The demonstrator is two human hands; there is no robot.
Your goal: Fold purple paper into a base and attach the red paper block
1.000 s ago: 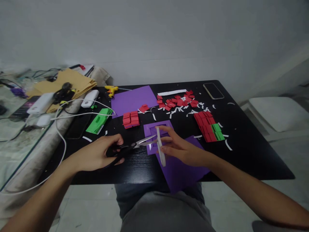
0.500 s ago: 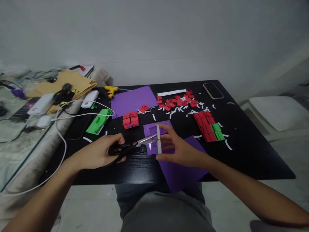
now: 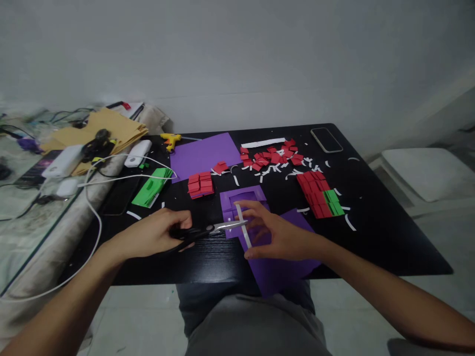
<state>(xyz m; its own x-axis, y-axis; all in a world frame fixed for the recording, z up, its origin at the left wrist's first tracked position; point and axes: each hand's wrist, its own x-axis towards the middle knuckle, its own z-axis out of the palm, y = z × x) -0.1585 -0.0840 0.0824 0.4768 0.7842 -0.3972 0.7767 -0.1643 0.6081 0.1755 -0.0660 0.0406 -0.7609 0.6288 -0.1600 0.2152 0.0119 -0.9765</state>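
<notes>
My left hand [image 3: 165, 231] is closed round the black handles of a pair of scissors [image 3: 226, 226], whose blades are together and point right. The blades cross the middle of a narrow white strip [image 3: 243, 226]. My right hand [image 3: 274, 232] pinches this strip by its ends, thumb below and fingers above. Under the strip lies a purple paper frame [image 3: 230, 194] with folded edges. A larger purple sheet [image 3: 274, 274] sticks out over the table's front edge beneath my right hand.
Folded red pieces [image 3: 200, 185], a green stack [image 3: 152, 188] and a red-and-green block [image 3: 319, 194] lie around my hands. Farther back are loose red squares [image 3: 274, 157], white scraps, a purple sheet [image 3: 204, 153], a yellow glue gun [image 3: 171, 141] and a phone [image 3: 326, 140]. A white cable [image 3: 98, 207] loops at left.
The scissor blades have closed across the white strip. The strip has tilted, its top leaning left, and my right hand has shifted slightly.
</notes>
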